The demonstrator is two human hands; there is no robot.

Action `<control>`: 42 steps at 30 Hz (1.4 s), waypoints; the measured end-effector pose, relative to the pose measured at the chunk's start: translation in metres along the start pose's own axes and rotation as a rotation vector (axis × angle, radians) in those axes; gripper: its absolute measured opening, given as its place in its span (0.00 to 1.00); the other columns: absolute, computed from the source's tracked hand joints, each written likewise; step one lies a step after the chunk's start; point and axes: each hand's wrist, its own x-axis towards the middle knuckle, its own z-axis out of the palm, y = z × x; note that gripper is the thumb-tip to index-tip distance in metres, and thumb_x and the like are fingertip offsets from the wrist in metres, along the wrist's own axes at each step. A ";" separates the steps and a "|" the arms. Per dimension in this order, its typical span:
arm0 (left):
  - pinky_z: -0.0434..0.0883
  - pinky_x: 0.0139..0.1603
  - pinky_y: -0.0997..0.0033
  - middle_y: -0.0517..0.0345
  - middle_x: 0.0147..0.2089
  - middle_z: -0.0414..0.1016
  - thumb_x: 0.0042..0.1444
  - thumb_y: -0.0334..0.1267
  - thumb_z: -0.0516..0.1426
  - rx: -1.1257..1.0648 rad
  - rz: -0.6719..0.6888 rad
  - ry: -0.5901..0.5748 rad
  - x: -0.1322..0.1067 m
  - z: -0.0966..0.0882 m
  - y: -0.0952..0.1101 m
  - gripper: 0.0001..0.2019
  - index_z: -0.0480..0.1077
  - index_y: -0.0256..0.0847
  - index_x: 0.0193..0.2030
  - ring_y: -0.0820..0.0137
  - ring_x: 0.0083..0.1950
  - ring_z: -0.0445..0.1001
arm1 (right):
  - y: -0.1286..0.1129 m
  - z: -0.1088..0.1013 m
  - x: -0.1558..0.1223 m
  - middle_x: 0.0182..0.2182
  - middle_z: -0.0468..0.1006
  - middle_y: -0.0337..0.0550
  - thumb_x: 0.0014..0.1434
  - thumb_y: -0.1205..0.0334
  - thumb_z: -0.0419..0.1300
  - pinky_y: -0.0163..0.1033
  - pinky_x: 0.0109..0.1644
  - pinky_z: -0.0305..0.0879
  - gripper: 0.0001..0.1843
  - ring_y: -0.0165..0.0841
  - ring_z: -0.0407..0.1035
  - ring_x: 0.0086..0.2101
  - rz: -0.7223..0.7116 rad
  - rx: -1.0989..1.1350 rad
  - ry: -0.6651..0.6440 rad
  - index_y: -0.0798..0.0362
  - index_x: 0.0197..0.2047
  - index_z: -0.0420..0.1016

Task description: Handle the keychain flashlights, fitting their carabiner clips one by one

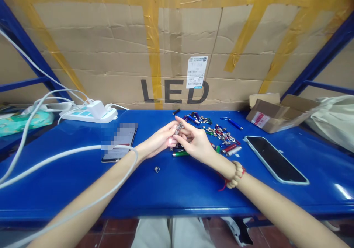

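Above the middle of the blue table, my left hand (162,139) and my right hand (196,141) meet around a small silvery flashlight part (178,128). My left fingers are closed on it from below, and a bright glow shows at their tips. The thumb and forefinger of my right hand pinch at the part's upper end. Behind and under my right hand lie several metal pieces and carabiner clips (221,132). A green tube (180,154) pokes out below my fingers. One small silver piece (157,169) lies alone nearer the front edge.
A phone (276,159) lies at right, another phone (118,145) at left. An open cardboard box (272,115) stands at the back right. A white power strip (88,113) sits at the back left; its white cable (63,154) loops across my left forearm. Red and silver tubes (231,149) lie right.
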 end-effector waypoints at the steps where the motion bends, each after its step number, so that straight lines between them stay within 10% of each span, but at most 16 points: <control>1: 0.59 0.23 0.81 0.58 0.31 0.69 0.57 0.38 0.56 0.014 -0.001 0.005 0.000 0.000 0.000 0.11 0.67 0.39 0.46 0.82 0.22 0.61 | 0.000 0.000 0.000 0.20 0.62 0.31 0.57 0.63 0.55 0.29 0.28 0.61 0.31 0.23 0.54 0.21 -0.011 -0.016 0.007 0.60 0.63 0.57; 9: 0.56 0.22 0.82 0.61 0.29 0.65 0.58 0.44 0.55 0.087 0.003 0.023 0.002 -0.002 -0.002 0.11 0.67 0.38 0.39 0.82 0.21 0.57 | 0.000 -0.007 0.002 0.34 0.77 0.42 0.61 0.60 0.50 0.34 0.36 0.67 0.28 0.28 0.68 0.28 0.058 0.004 -0.157 0.55 0.64 0.56; 36: 0.53 0.22 0.80 0.62 0.27 0.60 0.56 0.50 0.55 0.224 0.059 0.029 0.001 -0.003 -0.002 0.16 0.68 0.38 0.39 0.81 0.22 0.53 | -0.008 -0.005 0.001 0.42 0.79 0.41 0.60 0.60 0.53 0.41 0.43 0.72 0.30 0.36 0.75 0.39 0.106 0.045 -0.132 0.51 0.65 0.55; 42: 0.51 0.21 0.81 0.65 0.24 0.54 0.57 0.50 0.54 0.330 0.152 0.053 0.001 -0.002 0.000 0.16 0.69 0.39 0.42 0.80 0.22 0.52 | -0.010 -0.005 0.003 0.40 0.80 0.42 0.58 0.57 0.56 0.41 0.43 0.73 0.16 0.38 0.75 0.38 0.127 0.059 0.028 0.52 0.48 0.76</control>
